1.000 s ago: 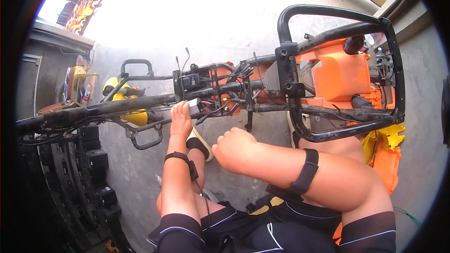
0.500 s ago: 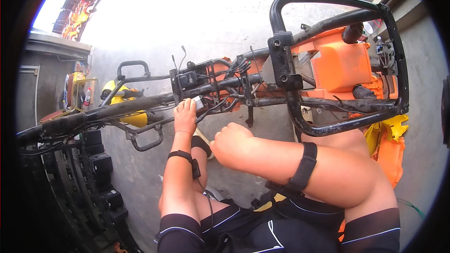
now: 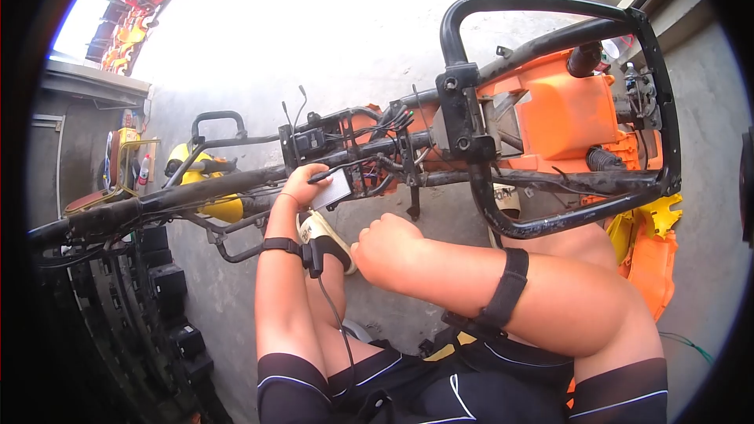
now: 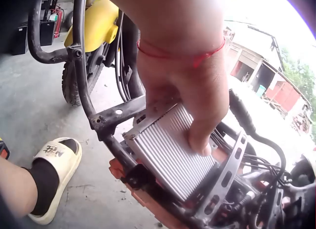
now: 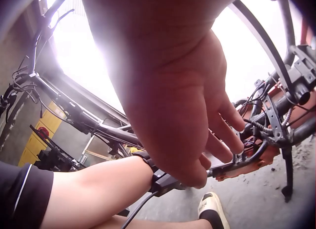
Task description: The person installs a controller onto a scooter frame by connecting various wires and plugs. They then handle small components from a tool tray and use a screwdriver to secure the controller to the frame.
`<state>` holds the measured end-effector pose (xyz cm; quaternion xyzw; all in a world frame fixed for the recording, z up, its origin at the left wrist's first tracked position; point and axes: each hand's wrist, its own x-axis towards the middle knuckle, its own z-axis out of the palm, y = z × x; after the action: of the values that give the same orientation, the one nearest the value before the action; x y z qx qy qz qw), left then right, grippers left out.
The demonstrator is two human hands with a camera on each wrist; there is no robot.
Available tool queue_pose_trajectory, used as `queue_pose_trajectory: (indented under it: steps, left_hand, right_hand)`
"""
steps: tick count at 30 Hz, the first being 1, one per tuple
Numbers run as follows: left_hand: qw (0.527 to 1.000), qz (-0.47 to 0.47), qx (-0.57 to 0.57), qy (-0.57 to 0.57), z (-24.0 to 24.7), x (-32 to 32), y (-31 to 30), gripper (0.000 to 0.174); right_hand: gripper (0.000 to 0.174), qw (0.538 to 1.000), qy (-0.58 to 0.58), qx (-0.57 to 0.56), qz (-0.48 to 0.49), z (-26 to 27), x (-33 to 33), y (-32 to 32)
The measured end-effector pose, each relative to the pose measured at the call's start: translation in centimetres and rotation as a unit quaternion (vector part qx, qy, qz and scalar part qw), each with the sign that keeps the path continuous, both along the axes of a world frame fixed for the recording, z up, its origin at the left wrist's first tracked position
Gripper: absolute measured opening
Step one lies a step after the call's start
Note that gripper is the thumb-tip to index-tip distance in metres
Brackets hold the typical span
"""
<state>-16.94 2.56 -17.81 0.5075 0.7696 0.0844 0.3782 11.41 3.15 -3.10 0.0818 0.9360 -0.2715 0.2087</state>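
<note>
In the head view my left hand (image 3: pixel 301 186) grips a silver metal box (image 3: pixel 333 190) at the near side of the black frame (image 3: pixel 188 187). The left wrist view shows the ribbed face of that box (image 4: pixel 170 152), with the thumb of my left hand (image 4: pixel 185 86) on the ribs and the other fingers partly hidden behind its edge. A black cable (image 4: pixel 249 123) runs beside the thumb. My right hand (image 3: pixel 389 250) hangs before the frame, touching nothing. Its fingers are loosely bent with nothing in them in the right wrist view, where the hand (image 5: pixel 177 105) fills the middle.
Wires (image 3: pixel 393 122) and a black module (image 3: pixel 309 141) sit in the frame's middle. A large black tube loop (image 3: pixel 669 110) and orange body parts (image 3: pixel 561 122) are on the right. Black boxes (image 3: pixel 167 280) line the floor at left. A slipper (image 4: pixel 63 165) is below the frame.
The left hand has turned at the wrist, and the silver box has tilted, showing a broad face. A black cable now crosses by the thumb. The right hand has hardly moved.
</note>
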Motion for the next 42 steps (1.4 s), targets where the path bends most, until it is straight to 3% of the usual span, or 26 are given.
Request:
queue_pose_trajectory:
  steps: [2, 6, 9, 11, 12, 17, 21, 23, 26, 28, 35, 37, 40, 42]
  left_hand:
    - [0.998, -0.054, 0.011, 0.022, -0.2, -0.8, 0.2, 0.043]
    - [0.998, -0.064, 0.000, -0.019, 1.0, -1.1, 0.9, 0.047]
    - [0.993, -0.091, 0.048, 0.055, 2.3, 0.3, 0.5, 0.049]
    - [0.958, -0.176, 0.184, 0.131, 0.5, -0.5, -1.1, 0.058]
    - [0.951, -0.175, 0.216, 0.134, -0.2, -0.5, -2.1, 0.058]
    - [0.903, -0.191, 0.328, 0.203, -1.0, 1.0, -5.4, 0.043]
    - [0.904, -0.163, 0.322, 0.231, -0.9, 2.0, -7.2, 0.047]
    - [0.850, -0.240, 0.348, 0.312, -2.0, 1.4, -7.2, 0.053]
    - [0.842, -0.228, 0.356, 0.336, -3.5, 1.4, -7.7, 0.050]
    - [0.846, -0.215, 0.343, 0.348, -3.5, 2.0, -7.9, 0.051]
    - [0.920, -0.145, 0.310, 0.193, -1.3, 1.4, -6.8, 0.044]
    - [0.979, -0.082, 0.168, 0.085, 0.2, 1.1, -5.8, 0.037]
    - [0.995, -0.033, 0.098, 0.010, -0.7, -1.0, -4.9, 0.030]
    - [0.992, -0.016, 0.121, 0.010, -1.7, -1.3, -5.1, 0.029]
  right_hand:
    - [0.025, 1.000, 0.000, -0.001, -0.012, 0.1, 0.3, 0.5]
    - [0.025, 1.000, -0.003, -0.002, -0.022, -0.1, 0.8, 1.2]
    - [0.025, 1.000, 0.010, -0.001, -0.012, 0.3, 0.8, 1.2]
    - [0.025, 1.000, 0.012, -0.002, -0.010, 0.2, 0.7, 0.8]
    - [0.025, 1.000, 0.016, -0.010, -0.023, -0.2, 0.6, 0.4]
    - [0.025, 0.999, 0.022, -0.025, -0.024, 0.1, 0.5, 0.6]
    - [0.025, 1.000, 0.008, -0.022, -0.001, 0.3, 0.6, 0.1]
    - [0.025, 1.000, 0.005, -0.025, -0.013, -0.1, 0.4, -0.2]
    - [0.025, 1.000, -0.008, -0.020, -0.007, 0.3, 0.4, 0.0]
    - [0.025, 1.000, -0.005, -0.024, -0.017, 0.6, 0.6, 0.3]
    - [0.023, 0.999, 0.001, -0.021, -0.031, 0.5, 0.7, 0.7]
    - [0.022, 0.999, 0.007, -0.020, -0.028, 0.5, 0.6, 0.6]
    - [0.022, 0.999, 0.013, -0.019, -0.025, 0.6, 0.6, 0.5]
    - [0.022, 0.999, 0.013, -0.020, -0.024, 0.5, 0.6, 0.3]
